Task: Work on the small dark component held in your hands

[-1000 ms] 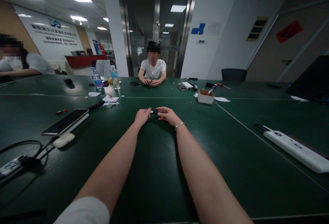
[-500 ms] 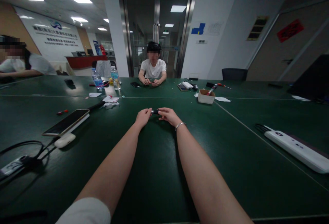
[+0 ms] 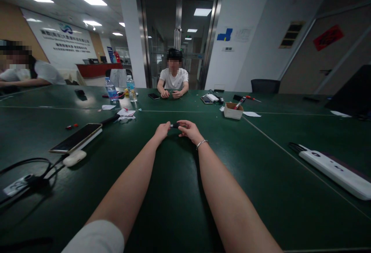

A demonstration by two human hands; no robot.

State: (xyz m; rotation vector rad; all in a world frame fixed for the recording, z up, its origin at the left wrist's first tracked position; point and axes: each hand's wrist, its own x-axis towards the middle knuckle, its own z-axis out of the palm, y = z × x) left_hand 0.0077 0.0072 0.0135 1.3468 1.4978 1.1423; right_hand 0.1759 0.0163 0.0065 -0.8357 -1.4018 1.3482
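Both arms reach out over the dark green table [image 3: 176,183]. Between my fingertips is a small, short black object with a silver end [image 3: 174,125], too small to name its kind. My left hand [image 3: 163,130] pinches the silver end at left. My right hand [image 3: 189,130] has its thumb and fingers closed on the black end, with a silver bracelet [image 3: 202,144] at the wrist. The fingers partly cover both ends of the object.
At left lie a phone [image 3: 77,137], a white oval case [image 3: 74,158] and black cables [image 3: 48,168]. A white power strip [image 3: 333,171] is at right. Farther back stand a small box [image 3: 233,111], bottles [image 3: 131,89] and papers [image 3: 126,113]. Another person [image 3: 174,77] sits opposite.
The view has shifted slightly. My hands stay together on the small object, with a little less of the silver end showing beside my left fingers.
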